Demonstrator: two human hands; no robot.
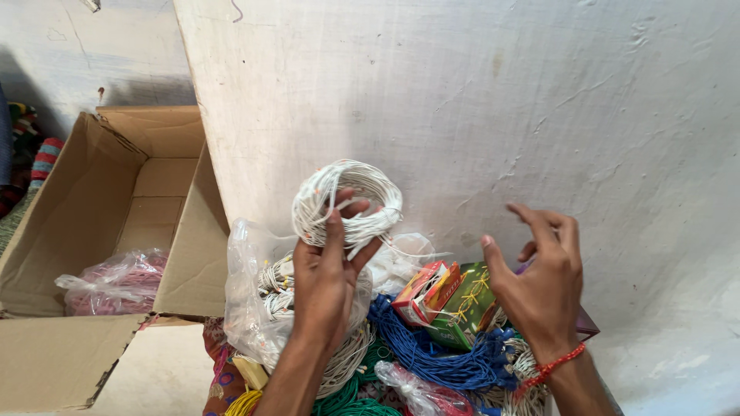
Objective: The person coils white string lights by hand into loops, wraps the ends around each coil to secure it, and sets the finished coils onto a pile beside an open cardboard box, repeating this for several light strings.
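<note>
- Left hand [327,277]: raised palm-away from the camera, fingers closed around a coil of white wire [348,202]. The thumb and fingertips pinch the lower arc of the coil, so the loops stay bunched and do not spring apart.
- The coil is held up in front of the white plaster wall [493,100], above a clear plastic bag [245,296] that contains more white coils.
- Right hand [539,281]: empty, fingers spread and loosely curled, hovering apart from the coil. A red thread bracelet [559,362] circles the wrist.
- Below the right hand: small red and green cardboard packets [447,296], a blue wire bundle [432,350], green coils [347,400] and a yellow coil [245,402], all heaped together.
- Left of the heap: an open cardboard box [92,208] holding a plastic bag of pink wire [116,283].
</note>
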